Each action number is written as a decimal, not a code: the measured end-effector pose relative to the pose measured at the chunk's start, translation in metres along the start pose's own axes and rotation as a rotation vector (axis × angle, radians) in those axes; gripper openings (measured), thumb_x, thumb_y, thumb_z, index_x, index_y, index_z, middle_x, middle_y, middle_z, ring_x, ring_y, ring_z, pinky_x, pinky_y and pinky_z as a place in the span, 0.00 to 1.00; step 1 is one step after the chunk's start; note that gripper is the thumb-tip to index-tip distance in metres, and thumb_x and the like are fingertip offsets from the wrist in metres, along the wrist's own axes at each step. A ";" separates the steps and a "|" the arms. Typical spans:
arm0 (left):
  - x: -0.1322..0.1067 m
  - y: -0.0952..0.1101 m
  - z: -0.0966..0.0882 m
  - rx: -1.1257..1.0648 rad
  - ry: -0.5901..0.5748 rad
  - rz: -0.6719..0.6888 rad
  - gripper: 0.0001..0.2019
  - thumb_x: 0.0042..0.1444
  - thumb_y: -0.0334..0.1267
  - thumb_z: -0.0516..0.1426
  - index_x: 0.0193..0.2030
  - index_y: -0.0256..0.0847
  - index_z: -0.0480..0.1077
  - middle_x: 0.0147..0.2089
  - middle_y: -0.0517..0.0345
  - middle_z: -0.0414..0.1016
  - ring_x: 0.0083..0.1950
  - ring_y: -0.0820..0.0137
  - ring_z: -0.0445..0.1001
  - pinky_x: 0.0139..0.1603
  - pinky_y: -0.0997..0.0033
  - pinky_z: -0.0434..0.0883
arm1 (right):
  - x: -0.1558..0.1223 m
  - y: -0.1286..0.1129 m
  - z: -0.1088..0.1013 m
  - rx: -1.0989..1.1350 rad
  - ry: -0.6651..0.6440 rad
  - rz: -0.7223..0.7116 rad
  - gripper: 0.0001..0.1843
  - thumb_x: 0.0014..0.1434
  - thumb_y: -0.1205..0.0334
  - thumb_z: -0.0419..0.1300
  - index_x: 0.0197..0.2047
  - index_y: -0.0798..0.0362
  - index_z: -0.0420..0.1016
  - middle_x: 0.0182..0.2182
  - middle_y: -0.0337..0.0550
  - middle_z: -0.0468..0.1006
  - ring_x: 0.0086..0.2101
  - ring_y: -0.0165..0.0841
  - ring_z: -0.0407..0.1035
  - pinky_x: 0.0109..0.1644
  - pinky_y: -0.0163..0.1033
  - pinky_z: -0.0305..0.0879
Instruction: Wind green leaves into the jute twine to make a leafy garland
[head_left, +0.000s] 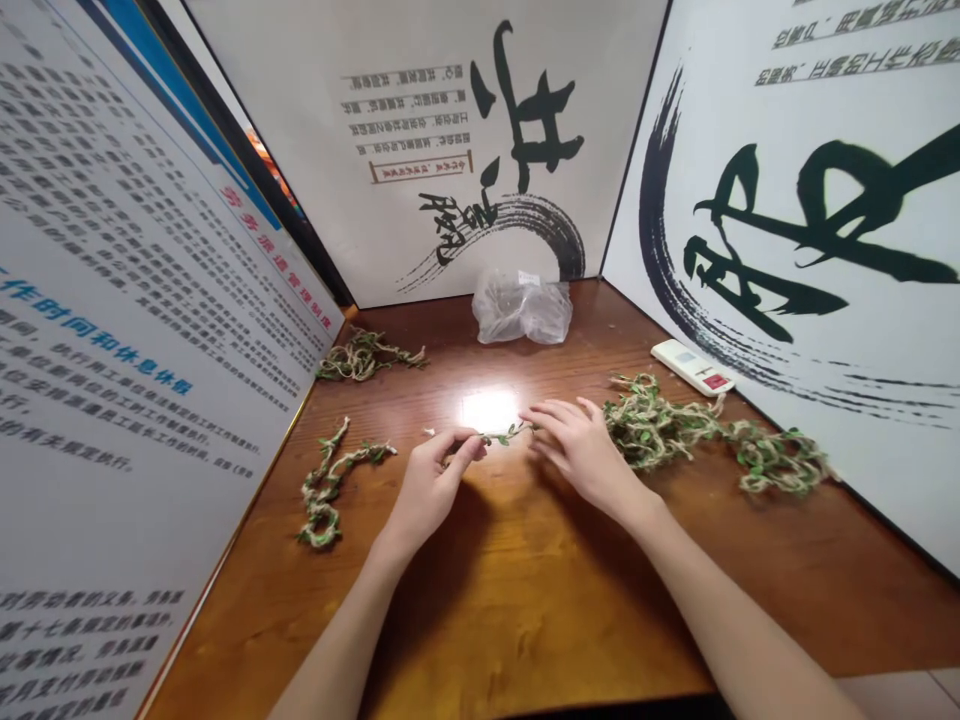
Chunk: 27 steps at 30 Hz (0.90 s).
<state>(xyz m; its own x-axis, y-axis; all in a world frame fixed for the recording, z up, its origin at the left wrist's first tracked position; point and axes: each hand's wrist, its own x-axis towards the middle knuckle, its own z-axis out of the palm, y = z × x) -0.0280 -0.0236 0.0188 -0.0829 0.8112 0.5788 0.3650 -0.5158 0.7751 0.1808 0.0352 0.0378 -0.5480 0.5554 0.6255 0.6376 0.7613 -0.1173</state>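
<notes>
My left hand [435, 480] is closed in a pinch, thumb and forefinger on a thin leafy twine strand [504, 436] of beige cord with small green leaves. That strand runs across to my right hand [581, 450], where it goes in between the thumb and fingers. The right hand's grip looks loose, and its fingertips partly hide the strand's end. Just beyond the right hand lies a tangled heap of leafy twine [652, 425]. To the left of my left hand rests a separate leafy twine piece [322, 495], curled at its near end.
A smaller twine bundle [367, 355] lies at the back left, another twine clump [780, 460] at the right. A crumpled clear plastic bag [521, 310] sits at the back. The white remote-like device [691, 367] lies beside the right panel. Printed panels [300, 230] wall the wooden table [540, 600].
</notes>
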 end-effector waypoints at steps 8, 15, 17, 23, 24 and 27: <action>0.000 0.004 0.001 -0.124 -0.072 -0.059 0.14 0.58 0.47 0.57 0.34 0.37 0.75 0.31 0.54 0.76 0.33 0.70 0.72 0.36 0.73 0.68 | 0.002 -0.002 0.006 0.464 0.029 0.252 0.13 0.61 0.67 0.57 0.48 0.52 0.76 0.34 0.42 0.81 0.35 0.33 0.74 0.44 0.38 0.66; -0.006 0.007 0.014 -0.103 -0.239 -0.056 0.10 0.57 0.42 0.58 0.38 0.38 0.77 0.39 0.52 0.79 0.42 0.66 0.75 0.44 0.70 0.70 | 0.001 -0.016 0.016 0.630 0.036 0.405 0.06 0.57 0.64 0.60 0.35 0.55 0.77 0.29 0.42 0.80 0.32 0.33 0.74 0.38 0.35 0.64; -0.006 0.004 0.017 -0.125 -0.230 -0.044 0.09 0.56 0.40 0.59 0.39 0.38 0.77 0.42 0.51 0.79 0.44 0.66 0.75 0.47 0.69 0.70 | 0.001 -0.016 0.017 0.677 0.014 0.368 0.10 0.59 0.59 0.59 0.34 0.55 0.79 0.28 0.42 0.79 0.30 0.33 0.72 0.37 0.35 0.63; -0.004 -0.006 0.019 -0.102 -0.117 -0.047 0.08 0.54 0.39 0.61 0.37 0.38 0.78 0.39 0.53 0.80 0.40 0.68 0.76 0.43 0.71 0.70 | 0.002 -0.022 0.009 0.798 -0.122 0.198 0.13 0.61 0.60 0.55 0.39 0.54 0.80 0.34 0.44 0.77 0.37 0.34 0.69 0.41 0.36 0.62; -0.004 -0.007 0.020 -0.093 -0.102 -0.047 0.08 0.53 0.39 0.61 0.37 0.38 0.78 0.38 0.53 0.80 0.38 0.68 0.76 0.42 0.72 0.70 | 0.002 -0.023 0.006 0.785 -0.154 0.177 0.12 0.61 0.62 0.56 0.40 0.53 0.80 0.34 0.44 0.76 0.36 0.33 0.68 0.41 0.36 0.61; -0.004 -0.008 0.021 -0.057 -0.079 -0.031 0.08 0.54 0.39 0.61 0.36 0.37 0.78 0.37 0.54 0.80 0.37 0.69 0.76 0.39 0.73 0.70 | 0.001 -0.025 0.001 0.734 -0.226 0.174 0.12 0.59 0.62 0.57 0.43 0.53 0.80 0.35 0.44 0.74 0.33 0.31 0.64 0.37 0.35 0.60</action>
<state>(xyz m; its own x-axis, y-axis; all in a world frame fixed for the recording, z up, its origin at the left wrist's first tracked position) -0.0112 -0.0168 0.0055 -0.0189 0.8454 0.5339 0.3103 -0.5026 0.8069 0.1639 0.0174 0.0406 -0.6204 0.6814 0.3883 0.2473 0.6398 -0.7276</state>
